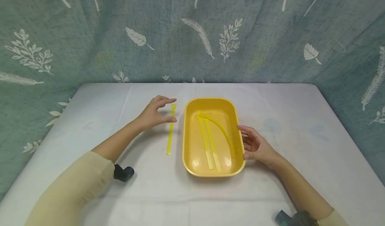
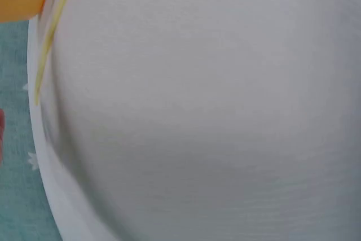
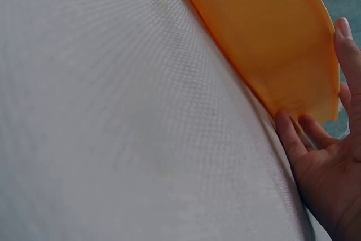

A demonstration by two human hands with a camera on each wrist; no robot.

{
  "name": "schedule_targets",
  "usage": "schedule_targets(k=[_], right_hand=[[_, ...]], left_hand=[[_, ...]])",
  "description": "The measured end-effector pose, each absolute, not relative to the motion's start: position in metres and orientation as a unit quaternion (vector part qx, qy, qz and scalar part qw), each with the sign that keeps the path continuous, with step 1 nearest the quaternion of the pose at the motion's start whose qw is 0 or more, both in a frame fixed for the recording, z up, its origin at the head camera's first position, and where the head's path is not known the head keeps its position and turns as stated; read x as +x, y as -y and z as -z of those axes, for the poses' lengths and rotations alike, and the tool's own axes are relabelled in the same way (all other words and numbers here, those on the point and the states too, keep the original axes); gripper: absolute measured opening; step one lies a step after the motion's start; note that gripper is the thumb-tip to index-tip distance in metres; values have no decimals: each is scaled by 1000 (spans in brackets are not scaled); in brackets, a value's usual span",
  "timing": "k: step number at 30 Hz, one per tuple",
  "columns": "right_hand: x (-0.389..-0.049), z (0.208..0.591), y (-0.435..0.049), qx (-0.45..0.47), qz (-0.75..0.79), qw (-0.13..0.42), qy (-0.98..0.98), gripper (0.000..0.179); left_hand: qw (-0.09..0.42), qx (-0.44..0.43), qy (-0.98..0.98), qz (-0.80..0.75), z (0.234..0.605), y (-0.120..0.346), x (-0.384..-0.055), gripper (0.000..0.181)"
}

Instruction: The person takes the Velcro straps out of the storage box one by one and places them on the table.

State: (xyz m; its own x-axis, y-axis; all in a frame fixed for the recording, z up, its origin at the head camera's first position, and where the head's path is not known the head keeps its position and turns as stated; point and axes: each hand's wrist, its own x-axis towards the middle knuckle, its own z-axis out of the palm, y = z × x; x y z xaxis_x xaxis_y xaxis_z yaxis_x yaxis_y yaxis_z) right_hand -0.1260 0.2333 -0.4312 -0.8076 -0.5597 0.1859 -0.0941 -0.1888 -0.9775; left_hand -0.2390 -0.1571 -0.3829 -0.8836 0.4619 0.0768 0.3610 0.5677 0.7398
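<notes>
A flat yellow strip (image 1: 170, 135) with a slotted end lies lengthwise on the white cloth, left of the yellow tray (image 1: 190, 135). My left hand (image 1: 154, 114) is over its slotted end, thumb and fingers spread apart with nothing held between them. Inside the tray lie two straight yellow strips (image 1: 205, 142) and a curved one (image 1: 224, 131), meeting near the far end. Against the tray's right side rests my right hand (image 1: 259, 149). The right wrist view shows its fingers touching the low orange-yellow wall (image 3: 271, 32). In the left wrist view, barely a fingertip appears at the left edge.
White cloth covers the table (image 1: 150, 192). Behind it hangs a green-grey curtain (image 1: 168, 65) with white leaf prints. Dark wrist-worn devices show at the left forearm (image 1: 124, 173) and the right forearm (image 1: 296, 218).
</notes>
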Motion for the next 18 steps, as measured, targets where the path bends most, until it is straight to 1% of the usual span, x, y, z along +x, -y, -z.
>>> schedule_targets(k=[12, 18], right_hand=[[-126, 432, -233, -264, 721, 158, -620, 78], [-126, 432, -233, -269, 722, 160, -617, 79]], left_hand=[[67, 290, -871, -391, 363, 120, -248, 68], [96, 293, -874, -375, 345, 102, -249, 67]])
